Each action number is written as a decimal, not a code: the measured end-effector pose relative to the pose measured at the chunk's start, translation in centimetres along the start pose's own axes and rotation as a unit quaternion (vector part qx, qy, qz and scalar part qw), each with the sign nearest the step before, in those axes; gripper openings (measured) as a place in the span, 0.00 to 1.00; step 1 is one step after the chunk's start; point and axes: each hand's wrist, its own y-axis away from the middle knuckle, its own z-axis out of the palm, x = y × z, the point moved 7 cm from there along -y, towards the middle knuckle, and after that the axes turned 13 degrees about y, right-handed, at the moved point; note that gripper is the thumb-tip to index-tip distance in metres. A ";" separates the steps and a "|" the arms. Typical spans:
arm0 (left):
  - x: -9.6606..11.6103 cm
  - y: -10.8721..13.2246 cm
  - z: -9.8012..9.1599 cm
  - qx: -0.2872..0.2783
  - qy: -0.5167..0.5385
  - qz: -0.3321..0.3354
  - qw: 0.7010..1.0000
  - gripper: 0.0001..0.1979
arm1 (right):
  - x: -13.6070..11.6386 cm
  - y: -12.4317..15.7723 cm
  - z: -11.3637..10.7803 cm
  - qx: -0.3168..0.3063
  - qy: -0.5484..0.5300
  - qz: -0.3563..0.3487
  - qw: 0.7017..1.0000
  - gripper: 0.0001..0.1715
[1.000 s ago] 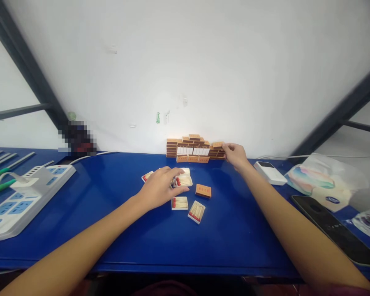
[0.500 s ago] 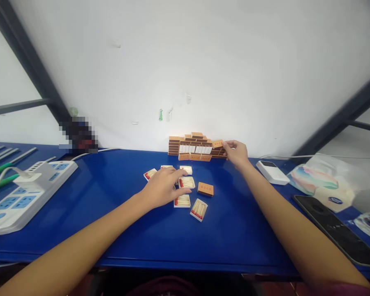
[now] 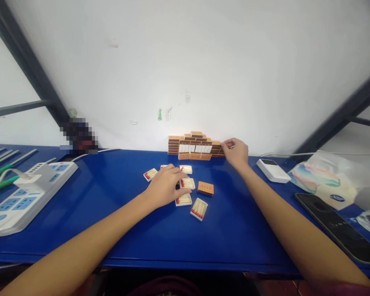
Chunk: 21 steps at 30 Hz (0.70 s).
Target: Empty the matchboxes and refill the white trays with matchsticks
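Already, in the head view, the layered cardboard matchbox stack (image 3: 200, 148) stands several rows high near the wall (image 3: 240, 82). The right hand (image 3: 237, 152), fingers narrow, touches its right end; whether it grips, one cannot tell. The left hand (image 3: 165, 187) spreads over shallow matchstick trays (image 3: 199, 209). One closed oblong matchbox (image 3: 206, 188) lies unstacked on the glossy table (image 3: 240, 230).

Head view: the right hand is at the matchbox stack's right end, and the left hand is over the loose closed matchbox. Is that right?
Not quite: the head view shows the left hand over open match trays, not the closed matchbox. The rest stands.
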 end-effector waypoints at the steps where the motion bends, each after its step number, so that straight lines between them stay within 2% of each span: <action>1: 0.0 -0.1 -0.1 0.007 -0.002 -0.002 1.000 0.21 | -0.3 0.3 -0.4 0.010 0.014 -0.008 1.000 0.09; 6: 0.0 -0.6 0.3 0.010 0.016 -0.009 1.000 0.22 | -2.5 1.9 -1.9 0.020 0.032 -0.062 0.997 0.08; 9: 0.0 -0.7 0.8 0.012 0.021 -0.011 1.000 0.24 | -3.6 2.9 -2.3 -0.004 0.029 -0.093 0.995 0.09; 10: -0.1 -0.8 0.9 0.017 0.018 -0.010 1.000 0.23 | -4.0 3.2 -2.3 -0.032 0.025 -0.107 0.993 0.10; 12: -0.1 -0.7 1.0 0.027 0.007 -0.009 1.000 0.22 | -5.2 4.3 -1.7 -0.143 0.002 -0.161 0.977 0.13; 14: 0.0 -0.6 0.9 0.037 0.002 -0.009 0.999 0.21 | -6.7 6.3 -1.1 -0.291 -0.019 -0.226 0.929 0.18; 16: 0.0 -0.6 0.6 0.051 0.004 -0.016 0.999 0.21 | -7.9 8.5 -1.0 -0.401 -0.013 -0.271 0.875 0.23; 19: 0.0 -1.0 0.1 0.092 0.010 -0.041 0.995 0.21 | -8.8 10.7 -1.0 -0.471 0.039 -0.305 0.827 0.26; 21: 0.0 -1.4 0.0 0.113 0.018 -0.052 0.992 0.21 | -8.8 11.3 -0.7 -0.489 0.064 -0.313 0.812 0.24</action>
